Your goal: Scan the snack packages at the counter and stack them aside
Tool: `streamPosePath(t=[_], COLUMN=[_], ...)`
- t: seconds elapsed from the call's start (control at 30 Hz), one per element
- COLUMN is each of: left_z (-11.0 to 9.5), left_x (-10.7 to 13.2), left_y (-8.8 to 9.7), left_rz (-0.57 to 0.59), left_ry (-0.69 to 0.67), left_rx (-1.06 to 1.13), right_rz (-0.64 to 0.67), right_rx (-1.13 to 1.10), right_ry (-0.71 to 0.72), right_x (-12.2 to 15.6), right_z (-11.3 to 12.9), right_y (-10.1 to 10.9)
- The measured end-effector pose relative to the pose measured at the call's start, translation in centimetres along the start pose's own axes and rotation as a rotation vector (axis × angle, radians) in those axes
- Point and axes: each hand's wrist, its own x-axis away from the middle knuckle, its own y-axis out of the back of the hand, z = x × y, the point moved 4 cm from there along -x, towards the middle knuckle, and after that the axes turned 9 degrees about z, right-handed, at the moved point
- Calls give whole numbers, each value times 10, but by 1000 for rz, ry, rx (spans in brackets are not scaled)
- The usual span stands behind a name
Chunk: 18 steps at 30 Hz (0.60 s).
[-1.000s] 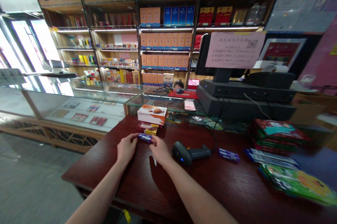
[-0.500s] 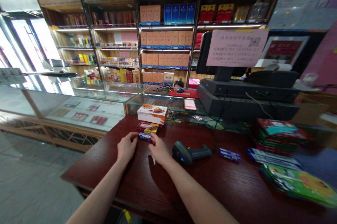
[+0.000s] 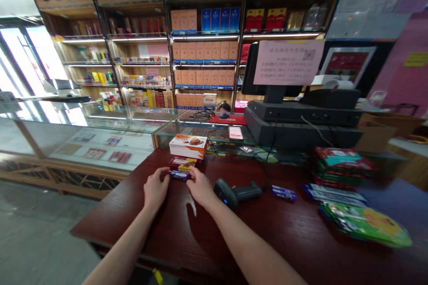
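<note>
A small purple candy pack (image 3: pixel 179 175) lies on the dark red wooden desk between my two hands. My left hand (image 3: pixel 156 190) has thumb and index finger at the pack's left end. At its right end are the bent fingers of my right hand (image 3: pixel 201 188), the index fingertip close to a yellow-and-red packet (image 3: pixel 183 163). That packet lies just behind the purple pack. Behind both stands a white and orange box (image 3: pixel 188 146). To the right of my right hand, a black barcode scanner (image 3: pixel 236 193) rests on its side with a blue light showing.
Further right lie more purple packs (image 3: pixel 284 193), blue-and-white sachets (image 3: pixel 334 195), green bags (image 3: pixel 364 223) and a stack of red packages (image 3: pixel 344 164). A monitor with a pink sign (image 3: pixel 286 63) stands over black till equipment (image 3: pixel 301 129). Glass display cases (image 3: pixel 100 142) run to the left.
The camera view has shifted slightly, moving the scene left. My hands stay at the two ends of the purple pack; more of the pack's left end shows beside my left fingertips.
</note>
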Motion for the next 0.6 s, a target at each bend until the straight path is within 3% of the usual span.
streamPosePath(t=[0.27, 0.43, 0.6], left_z=[-35, -76, -116], left_x=[-8, -16, -20], left_y=[1, -10, -33], left_rz=[24, 96, 181], left_ry=[-124, -215, -303], left_rx=[-42, -54, -46], right_rz=[-48, -116, -204], right_rx=[-39, -47, -33], right_ry=[90, 86, 7], right_x=[-2, 8, 22], right_z=[16, 15, -4], right_y=[31, 71, 114])
